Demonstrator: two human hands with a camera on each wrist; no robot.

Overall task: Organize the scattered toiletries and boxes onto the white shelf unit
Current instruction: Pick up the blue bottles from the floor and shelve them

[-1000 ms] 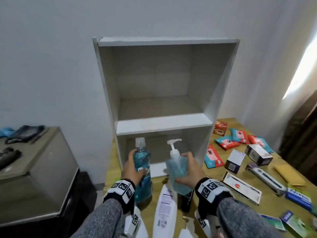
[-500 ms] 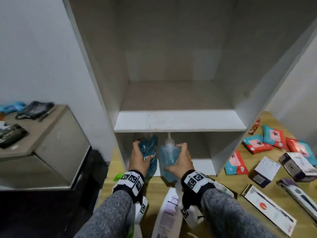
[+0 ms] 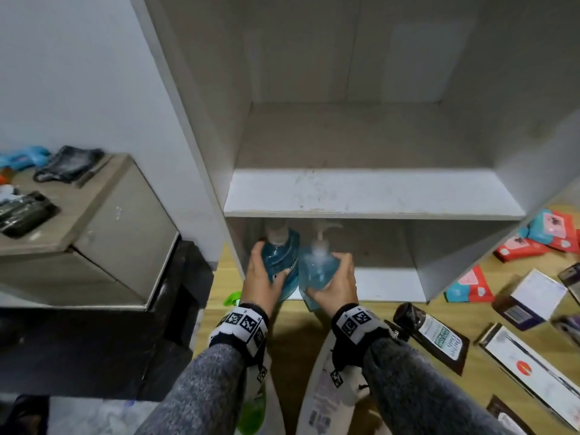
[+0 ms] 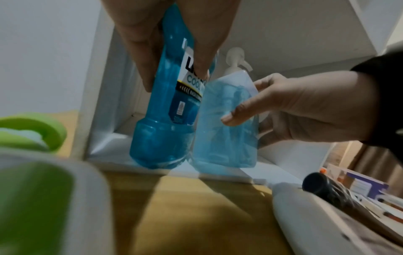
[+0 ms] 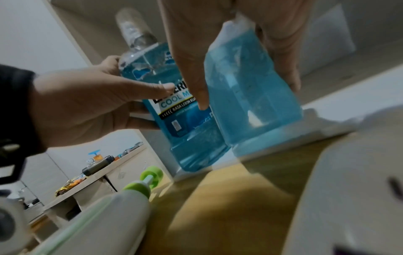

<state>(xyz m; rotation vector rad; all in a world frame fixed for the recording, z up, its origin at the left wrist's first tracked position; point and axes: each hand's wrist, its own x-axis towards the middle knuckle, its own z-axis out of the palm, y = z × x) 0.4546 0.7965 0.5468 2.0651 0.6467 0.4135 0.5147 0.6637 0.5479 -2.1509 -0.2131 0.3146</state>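
Note:
My left hand (image 3: 262, 279) grips a blue mouthwash bottle (image 3: 282, 262) (image 4: 167, 120) (image 5: 174, 107), tilted, its base at the front lip of the white shelf unit's (image 3: 370, 196) bottom compartment. Beside it, my right hand (image 3: 334, 284) holds a pale blue pump bottle (image 3: 317, 271) (image 4: 226, 131) (image 5: 255, 100), base also near that lip. Both bottle tops reach under the middle shelf board. The upper compartment holds nothing. Boxes and packets lie on the wooden table (image 3: 292, 340) to the right.
White lotion bottles (image 3: 326, 394) and a green-capped bottle (image 3: 251, 412) lie under my forearms. A dark tube (image 3: 430, 334), a long white box (image 3: 533, 375), a purple-white box (image 3: 533, 299) and red and teal packets (image 3: 543, 233) lie at right. A grey side cabinet (image 3: 94, 230) stands left.
The view has come much closer to the shelf unit. Both hands have carried the two bottles forward, from above the table into the mouth of the bottom compartment.

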